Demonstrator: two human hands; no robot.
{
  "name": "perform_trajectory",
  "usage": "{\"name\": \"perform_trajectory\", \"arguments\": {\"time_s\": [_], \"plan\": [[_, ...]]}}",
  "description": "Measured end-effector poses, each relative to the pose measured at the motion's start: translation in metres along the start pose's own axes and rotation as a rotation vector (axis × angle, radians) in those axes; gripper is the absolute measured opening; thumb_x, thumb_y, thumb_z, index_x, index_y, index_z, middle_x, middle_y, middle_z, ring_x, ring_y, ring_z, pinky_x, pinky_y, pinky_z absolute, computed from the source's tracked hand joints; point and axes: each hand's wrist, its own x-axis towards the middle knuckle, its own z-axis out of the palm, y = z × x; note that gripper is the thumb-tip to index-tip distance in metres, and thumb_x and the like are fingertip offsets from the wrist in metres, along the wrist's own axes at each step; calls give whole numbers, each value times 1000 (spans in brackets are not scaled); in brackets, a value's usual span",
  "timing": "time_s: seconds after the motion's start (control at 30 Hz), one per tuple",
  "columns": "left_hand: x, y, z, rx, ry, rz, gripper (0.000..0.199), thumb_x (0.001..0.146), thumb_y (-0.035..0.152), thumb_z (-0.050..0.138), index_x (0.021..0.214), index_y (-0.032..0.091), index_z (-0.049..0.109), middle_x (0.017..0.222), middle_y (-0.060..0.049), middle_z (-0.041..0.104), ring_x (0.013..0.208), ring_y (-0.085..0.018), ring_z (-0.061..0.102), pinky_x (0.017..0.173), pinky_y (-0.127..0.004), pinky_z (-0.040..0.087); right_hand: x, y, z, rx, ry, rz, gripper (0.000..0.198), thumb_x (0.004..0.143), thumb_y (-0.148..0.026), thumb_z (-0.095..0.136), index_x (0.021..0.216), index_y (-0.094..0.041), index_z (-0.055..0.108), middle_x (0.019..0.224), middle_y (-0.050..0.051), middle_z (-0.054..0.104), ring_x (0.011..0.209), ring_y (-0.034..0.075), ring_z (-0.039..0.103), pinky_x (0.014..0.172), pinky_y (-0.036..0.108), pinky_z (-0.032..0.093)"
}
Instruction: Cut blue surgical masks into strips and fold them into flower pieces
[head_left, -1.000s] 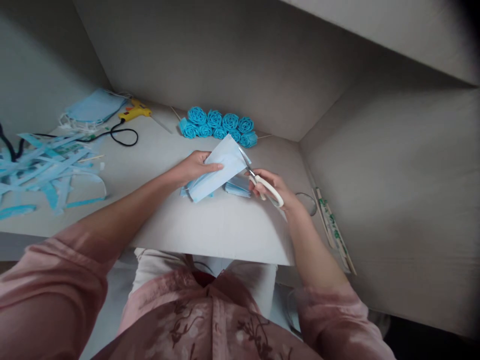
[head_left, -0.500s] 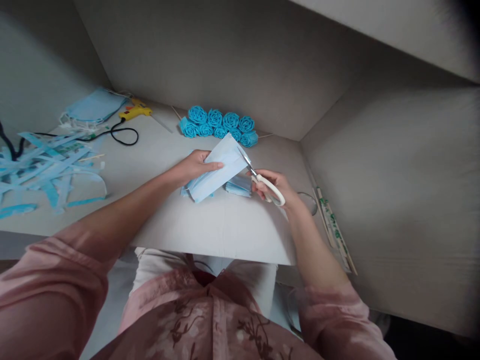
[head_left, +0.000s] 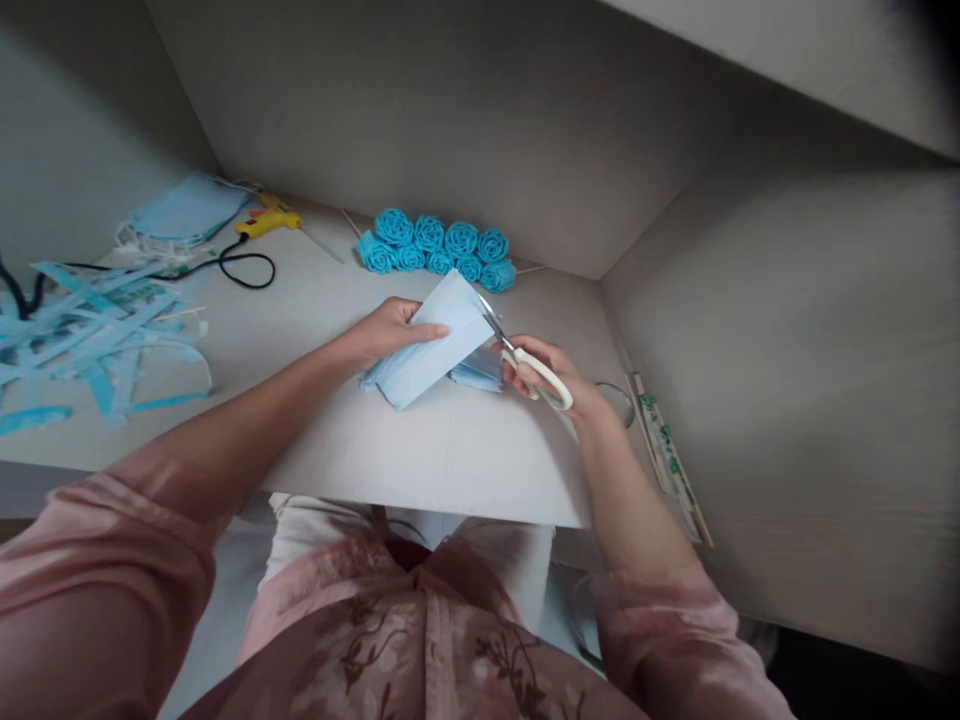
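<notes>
The light blue sheet (head_left: 439,345) has been tilted a little since a moment ago: its lower corner is now carried slightly further right and closer to the near edge of the table (head_left: 352,455). The sliver of blue that was seen beyond the blades is no longer clearly made out — whether it has been cut free or merely turned away cannot be told. By judgement, the trimming of this edge is well advanced.

The sheet is held above the table by the left hand (head_left: 394,328), which is closed on it, with the thumb laid flat on top and the fingers mostly hidden beneath. The white-handled scissors (head_left: 520,356) are gripped by the right hand (head_left: 546,368), its fingers curled about the handles; how each finger is seated in the loops cannot be told. The blades are set at the sheet's right-hand edge and seem only slightly parted.

A stack of blue pieces (head_left: 478,370) is partly covered by the sheet, just beside the right hand. Behind the sheet, blue rosettes (head_left: 429,235) are bunched together — well apart from the loose strips (head_left: 97,385) heaped at the far left.
</notes>
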Motion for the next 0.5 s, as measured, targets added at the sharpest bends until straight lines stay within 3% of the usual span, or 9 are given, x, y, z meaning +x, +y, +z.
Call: {"name": "perform_trajectory", "arguments": {"time_s": [0.3,0.5], "plan": [[-2,1,2,48,-10,21,54,61,56,78,87,10,69,74,-4,69,61,-14,60,51,-22,43,0,5,0,-19,-105,-39,55,78,-57,70,113,-17,58,83,2,60,62,9,53,49,22,38],[-3,2,4,98,-27,17,51,60,54,78,83,10,69,71,-2,67,59,-12,57,51,-21,41,1,6,3,2,-127,-42,53,75,-57,73,108,-18,57,82,1,59,61,8,51,49,21,36]]}}
